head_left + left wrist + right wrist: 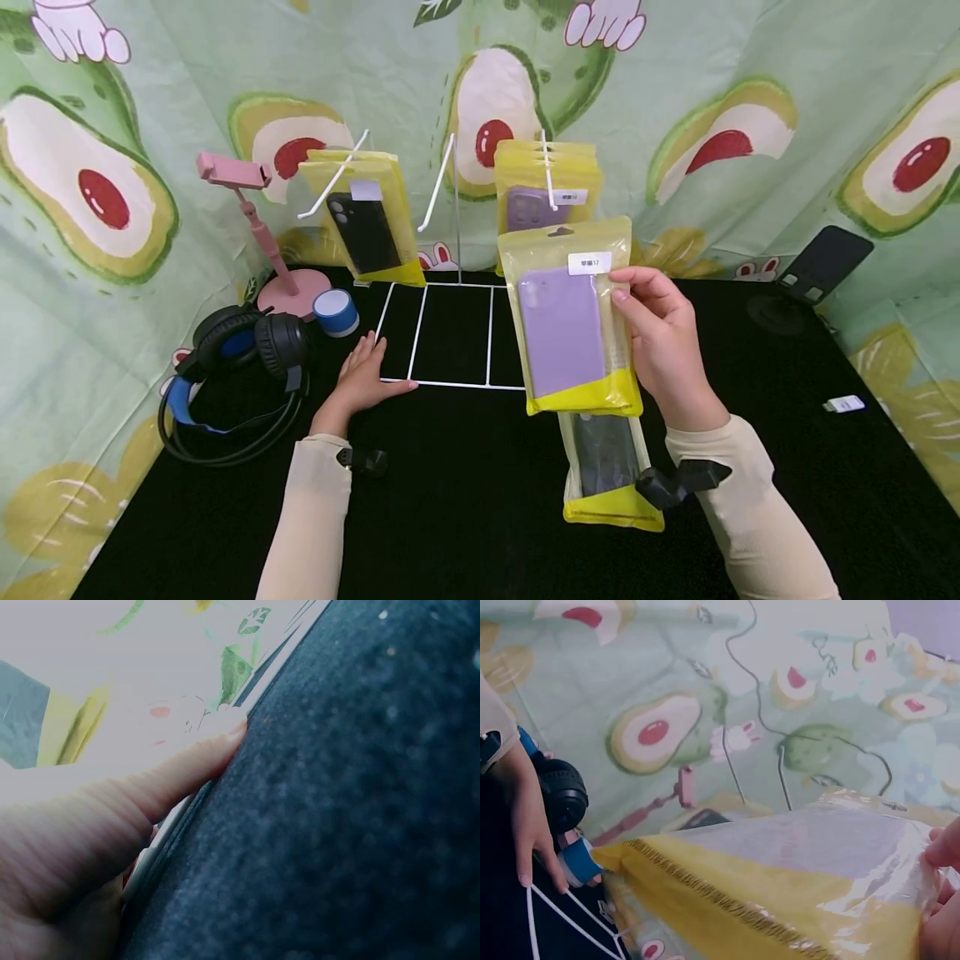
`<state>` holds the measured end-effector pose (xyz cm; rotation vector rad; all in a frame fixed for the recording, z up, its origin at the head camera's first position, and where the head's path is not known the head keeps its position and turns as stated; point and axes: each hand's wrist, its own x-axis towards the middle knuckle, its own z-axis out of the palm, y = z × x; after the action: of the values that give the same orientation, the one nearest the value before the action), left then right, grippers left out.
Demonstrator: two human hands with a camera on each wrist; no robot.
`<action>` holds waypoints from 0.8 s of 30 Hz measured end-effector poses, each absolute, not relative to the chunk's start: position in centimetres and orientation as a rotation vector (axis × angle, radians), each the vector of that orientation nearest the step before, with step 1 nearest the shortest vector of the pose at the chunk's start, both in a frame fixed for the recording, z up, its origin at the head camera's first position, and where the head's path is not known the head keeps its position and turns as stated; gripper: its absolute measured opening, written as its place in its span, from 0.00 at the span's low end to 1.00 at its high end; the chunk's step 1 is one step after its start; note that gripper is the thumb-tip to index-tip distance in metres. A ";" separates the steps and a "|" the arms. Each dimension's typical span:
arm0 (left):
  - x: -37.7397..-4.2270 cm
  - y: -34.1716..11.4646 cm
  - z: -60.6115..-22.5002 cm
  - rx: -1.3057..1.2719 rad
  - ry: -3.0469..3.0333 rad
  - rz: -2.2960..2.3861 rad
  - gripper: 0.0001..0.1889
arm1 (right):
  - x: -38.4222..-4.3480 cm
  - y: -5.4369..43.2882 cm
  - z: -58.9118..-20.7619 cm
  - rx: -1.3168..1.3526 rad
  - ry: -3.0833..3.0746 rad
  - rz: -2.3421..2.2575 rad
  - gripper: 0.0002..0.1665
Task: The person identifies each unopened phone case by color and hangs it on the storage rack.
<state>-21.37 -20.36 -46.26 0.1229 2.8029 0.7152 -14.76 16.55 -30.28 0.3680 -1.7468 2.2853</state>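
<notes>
In the head view my right hand (663, 333) pinches the right edge of a yellow-edged clear pouch with a purple phone case (562, 333) inside. The pouch hangs upright in front of the white wire display rack (450, 384), with its hole and white label at the top. My left hand (363, 375) rests on the rack's base at its left corner, fingers spread and thumb along the front wire. More pouches with purple cases (521, 208) hang on the right hook. A pouch with a black case (367, 237) hangs on the left hook; the middle hook (437, 183) is bare.
Another pouch with a dark case (607, 458) lies on the black table, partly behind the held one. At left are headphones (281, 346), a blue-and-white round tub (336, 313) and a pink phone stand (292, 292). A black stand (825, 262) and small white plug (845, 404) sit at right.
</notes>
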 end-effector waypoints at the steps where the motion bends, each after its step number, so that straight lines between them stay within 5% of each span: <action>1: -21.4 -20.4 -46.3 0.122 2.803 0.717 0.56 | -14.9 16.3 -29.9 0.370 -1.729 2.287 0.08; 24: -21.3 -20.3 -46.4 0.108 2.808 0.706 0.55 | -21.5 14.3 -30.8 0.144 -1.503 2.302 0.16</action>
<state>-21.33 -20.28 -46.35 0.1082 2.8082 0.7060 -21.54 14.32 -30.76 0.1440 -1.5026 2.3017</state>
